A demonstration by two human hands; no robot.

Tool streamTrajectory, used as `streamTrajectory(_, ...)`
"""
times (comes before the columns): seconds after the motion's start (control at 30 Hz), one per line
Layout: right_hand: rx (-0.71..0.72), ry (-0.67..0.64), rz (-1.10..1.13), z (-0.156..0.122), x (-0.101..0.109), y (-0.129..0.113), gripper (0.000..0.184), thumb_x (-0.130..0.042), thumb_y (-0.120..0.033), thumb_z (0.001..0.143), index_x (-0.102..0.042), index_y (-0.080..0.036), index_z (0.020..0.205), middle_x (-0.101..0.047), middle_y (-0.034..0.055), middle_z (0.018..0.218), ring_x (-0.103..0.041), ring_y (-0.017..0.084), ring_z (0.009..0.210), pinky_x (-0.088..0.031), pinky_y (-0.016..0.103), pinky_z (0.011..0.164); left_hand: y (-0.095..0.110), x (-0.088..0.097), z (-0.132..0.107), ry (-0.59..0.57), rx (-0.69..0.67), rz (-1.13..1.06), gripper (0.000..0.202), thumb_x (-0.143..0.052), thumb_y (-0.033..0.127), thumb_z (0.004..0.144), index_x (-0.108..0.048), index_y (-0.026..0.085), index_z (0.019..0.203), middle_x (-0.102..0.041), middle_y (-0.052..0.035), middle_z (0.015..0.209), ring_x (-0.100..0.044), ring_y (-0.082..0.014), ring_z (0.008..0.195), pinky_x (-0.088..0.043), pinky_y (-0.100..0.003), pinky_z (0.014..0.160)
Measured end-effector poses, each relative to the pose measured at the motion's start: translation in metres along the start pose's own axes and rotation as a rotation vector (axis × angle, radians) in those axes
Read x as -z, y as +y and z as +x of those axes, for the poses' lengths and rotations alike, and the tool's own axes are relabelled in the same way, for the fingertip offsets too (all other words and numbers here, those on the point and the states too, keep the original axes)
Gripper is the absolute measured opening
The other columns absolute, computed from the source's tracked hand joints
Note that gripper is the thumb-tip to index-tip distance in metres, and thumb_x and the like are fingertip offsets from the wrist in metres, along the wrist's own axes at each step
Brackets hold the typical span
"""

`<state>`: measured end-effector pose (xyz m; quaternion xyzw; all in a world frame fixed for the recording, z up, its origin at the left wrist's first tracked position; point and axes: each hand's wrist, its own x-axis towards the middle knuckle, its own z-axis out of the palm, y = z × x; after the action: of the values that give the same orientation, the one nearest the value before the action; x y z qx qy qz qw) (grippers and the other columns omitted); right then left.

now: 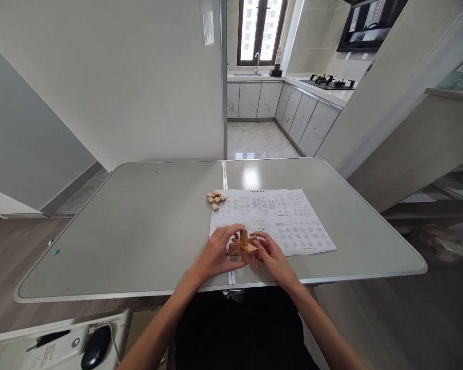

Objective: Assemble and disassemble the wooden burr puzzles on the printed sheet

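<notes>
Head view: your left hand [218,252] and right hand [274,258] close around a wooden block assembly [248,250]

Your fingers are clamped on the assembly from both sides. On the left, your thumb presses low at its near side while the index finger arches over to its far side. On the right, your thumb and fingers close in on its other flank, some of them partly hidden behind the wood. Several bars cross one another in it, and one stands upright at the top. You have it in front of your body, over the near-left part of a printed sheet [312,234]; whether it touches the paper, you cannot tell from this angle.

The sheet carries rows of small diagrams, too fine to read. At its far-left corner sits a cluster of small wooden blocks [216,199], well apart from your hands. Beneath everything is your grey desk [139,231], with a pale seam running across it near the assembly. Two small teal bits [55,252] lie by its left edge. Low on your left is a black mouse [96,348]. Beyond the desk, a kitchen shows a window [248,33], a faucet [257,59] and a stove [330,82].
</notes>
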<state>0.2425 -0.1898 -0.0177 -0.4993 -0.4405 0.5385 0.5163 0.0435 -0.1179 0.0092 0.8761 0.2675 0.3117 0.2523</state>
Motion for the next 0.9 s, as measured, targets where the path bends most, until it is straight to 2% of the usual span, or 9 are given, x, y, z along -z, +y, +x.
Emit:
streamTrajectory(0.13,0.11,0.208,-0.176,-0.007,-0.003,-0.002,0.043,-0.055,-0.06,0.1,-0.058,-0.024,0.124,-0.067,0.0096,0.114,-0.066,0.02,0.082,-0.055,0.036,0.072,0.001,0.005,0.0,0.019,-0.06,0.175,0.077,-0.078,0.026,0.082,-0.039,0.028,0.148,-0.063,-0.0115,0.141,-0.061,-0.0315,0.128,-0.047,-0.048,0.107)
streamTrajectory(0.23,0.275,0.149,-0.329,-0.014,-0.005,-0.009,0.028,-0.055,-0.048,0.103,-0.062,-0.026,0.119,-0.066,0.0092,0.116,-0.066,0.024,0.098,-0.055,0.038,0.081,0.004,0.007,0.001,-0.012,-0.087,0.224,0.076,-0.076,0.026,0.082,-0.04,0.027,0.148,-0.063,-0.0122,0.14,-0.062,-0.0323,0.125,-0.047,-0.048,0.105)
streamTrajectory(0.33,0.425,0.061,-0.456,-0.015,-0.006,-0.016,0.016,-0.059,-0.04,0.103,-0.066,-0.026,0.107,-0.066,0.0083,0.109,-0.065,0.024,0.095,-0.056,0.039,0.081,0.009,0.01,0.002,-0.035,-0.086,0.194,0.077,-0.079,0.034,0.078,-0.044,0.025,0.145,-0.064,-0.0126,0.136,-0.062,-0.0331,0.122,-0.047,-0.049,0.106)
streamTrajectory(0.4,0.472,0.04,-0.479,-0.014,-0.004,-0.017,0.013,-0.059,-0.037,0.103,-0.066,-0.027,0.105,-0.067,0.008,0.105,-0.066,0.024,0.092,-0.057,0.039,0.08,0.011,0.013,0.002,-0.054,-0.063,0.148,0.076,-0.082,0.04,0.075,-0.048,0.025,0.141,-0.065,-0.0123,0.133,-0.062,-0.0335,0.121,-0.046,-0.049,0.106)
streamTrajectory(0.6,0.494,-0.005,-0.445,-0.011,0.003,-0.016,0.015,-0.058,-0.037,0.104,-0.069,-0.029,0.11,-0.07,0.0086,0.105,-0.068,0.028,0.1,-0.059,0.045,0.085,0.015,0.023,0.004,-0.088,0.022,0.025,0.079,-0.088,0.051,0.066,-0.054,0.026,0.132,-0.067,-0.0115,0.129,-0.063,-0.0343,0.119,-0.048,-0.049,0.105)
streamTrajectory(0.9,0.471,0.067,-0.446,-0.016,-0.005,-0.012,0.013,-0.057,-0.034,0.104,-0.068,-0.028,0.104,-0.067,0.0078,0.096,-0.066,0.026,0.089,-0.057,0.043,0.078,0.016,0.025,0.004,-0.095,0.03,0.03,0.077,-0.089,0.049,0.064,-0.055,0.026,0.129,-0.068,-0.0108,0.125,-0.064,-0.0336,0.114,-0.049,-0.049,0.103)
